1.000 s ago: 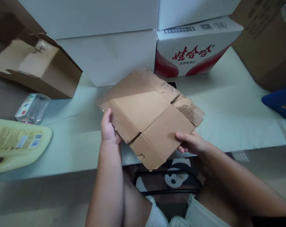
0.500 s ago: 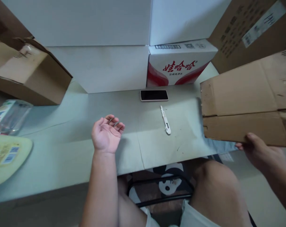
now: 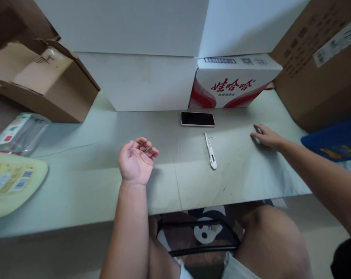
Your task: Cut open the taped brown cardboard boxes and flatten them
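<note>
My left hand (image 3: 137, 162) rests palm up at the middle of the table, its fingers loosely curled and holding nothing. To its right lies a white utility knife (image 3: 210, 151), slanted on the pale cloth. Behind the knife is a phone (image 3: 197, 119) with a dark screen, flat on the table. My right hand (image 3: 265, 136) is low over the right part of the table, thumb and fingers apart, nothing visible in it. Its nearest thing is the utility knife, some way to the left.
White boxes (image 3: 152, 83) and a red-and-white carton (image 3: 233, 87) line the back. A large brown carton (image 3: 317, 85) and a blue container (image 3: 334, 141) stand right. Left are an open cardboard box (image 3: 67, 97), a clear plastic bottle (image 3: 27, 131) and a pale green bottle (image 3: 15, 186).
My right hand has let go of the flattened cardboard, which is out of view, and moved left and forward over the table. The blue container shows now. My left hand is nearly unmoved.
</note>
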`<state>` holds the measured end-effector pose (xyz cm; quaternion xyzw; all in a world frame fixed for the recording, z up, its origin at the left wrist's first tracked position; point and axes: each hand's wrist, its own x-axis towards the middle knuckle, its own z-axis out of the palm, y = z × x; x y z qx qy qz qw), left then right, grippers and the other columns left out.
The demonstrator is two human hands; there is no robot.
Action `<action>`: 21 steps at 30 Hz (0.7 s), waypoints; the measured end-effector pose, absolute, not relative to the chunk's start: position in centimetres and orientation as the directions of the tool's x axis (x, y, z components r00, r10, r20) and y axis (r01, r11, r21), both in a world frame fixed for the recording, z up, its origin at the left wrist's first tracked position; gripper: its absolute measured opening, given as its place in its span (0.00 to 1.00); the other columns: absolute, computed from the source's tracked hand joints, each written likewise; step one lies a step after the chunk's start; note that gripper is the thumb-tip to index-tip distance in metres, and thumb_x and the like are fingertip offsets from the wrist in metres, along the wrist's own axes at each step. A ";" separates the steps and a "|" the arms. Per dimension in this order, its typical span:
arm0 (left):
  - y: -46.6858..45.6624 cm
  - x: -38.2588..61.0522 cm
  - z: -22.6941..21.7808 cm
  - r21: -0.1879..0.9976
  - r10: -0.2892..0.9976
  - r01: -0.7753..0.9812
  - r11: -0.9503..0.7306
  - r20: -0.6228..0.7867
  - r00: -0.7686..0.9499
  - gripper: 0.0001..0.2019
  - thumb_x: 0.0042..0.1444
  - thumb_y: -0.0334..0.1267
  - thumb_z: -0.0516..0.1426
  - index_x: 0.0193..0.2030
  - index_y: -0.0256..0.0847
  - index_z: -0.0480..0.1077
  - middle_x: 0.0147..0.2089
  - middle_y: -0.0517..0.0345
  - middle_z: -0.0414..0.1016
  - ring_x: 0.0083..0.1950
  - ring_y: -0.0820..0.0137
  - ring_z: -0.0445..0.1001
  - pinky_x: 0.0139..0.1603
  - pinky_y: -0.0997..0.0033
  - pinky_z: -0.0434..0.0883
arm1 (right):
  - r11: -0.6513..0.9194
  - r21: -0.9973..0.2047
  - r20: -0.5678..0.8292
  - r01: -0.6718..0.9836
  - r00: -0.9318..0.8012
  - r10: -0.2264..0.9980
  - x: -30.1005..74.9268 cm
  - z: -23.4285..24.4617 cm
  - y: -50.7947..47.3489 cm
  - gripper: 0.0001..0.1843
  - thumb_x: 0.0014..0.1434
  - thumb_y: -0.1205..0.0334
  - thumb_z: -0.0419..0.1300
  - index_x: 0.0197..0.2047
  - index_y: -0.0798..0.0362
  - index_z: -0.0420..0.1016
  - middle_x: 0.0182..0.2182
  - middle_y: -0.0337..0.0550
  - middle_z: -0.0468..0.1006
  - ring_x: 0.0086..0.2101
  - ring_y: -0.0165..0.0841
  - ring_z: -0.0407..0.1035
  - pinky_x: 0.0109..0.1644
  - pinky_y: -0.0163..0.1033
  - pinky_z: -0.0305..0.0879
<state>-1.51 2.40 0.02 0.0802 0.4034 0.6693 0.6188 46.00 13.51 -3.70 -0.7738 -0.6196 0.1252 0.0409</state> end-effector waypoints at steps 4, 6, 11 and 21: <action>2.1 -2.0 0.1 0.637 0.901 -0.766 0.087 -0.379 -0.213 0.11 0.52 0.44 0.57 0.30 0.38 0.72 0.27 0.58 0.73 0.24 0.71 0.74 0.31 0.69 0.76 | -0.202 -0.162 -0.181 0.966 0.172 0.968 45.4 -5.1 12.3 0.33 0.67 0.55 0.52 0.69 0.67 0.63 0.71 0.77 0.57 0.72 0.55 0.52 0.72 0.55 0.53; 1.9 -2.2 0.2 0.631 0.902 -0.772 0.079 -0.375 -0.213 0.11 0.51 0.45 0.58 0.30 0.38 0.72 0.26 0.59 0.73 0.24 0.72 0.74 0.31 0.69 0.75 | -0.155 -0.151 -0.172 0.976 0.128 0.977 44.8 -4.4 12.3 0.30 0.63 0.58 0.55 0.65 0.66 0.67 0.67 0.77 0.64 0.68 0.57 0.60 0.70 0.56 0.57; 0.9 -3.3 0.6 0.583 0.894 -0.813 0.006 -0.368 -0.257 0.10 0.51 0.45 0.58 0.30 0.40 0.71 0.26 0.60 0.72 0.24 0.73 0.72 0.32 0.69 0.74 | 0.073 -0.163 -0.073 0.984 -0.086 0.994 39.1 -2.4 12.5 0.24 0.60 0.61 0.56 0.59 0.59 0.73 0.60 0.67 0.75 0.58 0.53 0.73 0.65 0.55 0.65; -1.4 -7.4 1.6 0.490 0.853 -0.863 -0.126 -0.391 -0.346 0.11 0.52 0.44 0.55 0.32 0.39 0.73 0.35 0.55 0.77 0.28 0.74 0.72 0.35 0.71 0.72 | 0.771 -0.272 0.170 0.576 -0.760 0.627 10.9 -0.7 13.2 0.24 0.63 0.59 0.55 0.61 0.54 0.74 0.58 0.56 0.78 0.58 0.49 0.72 0.64 0.57 0.69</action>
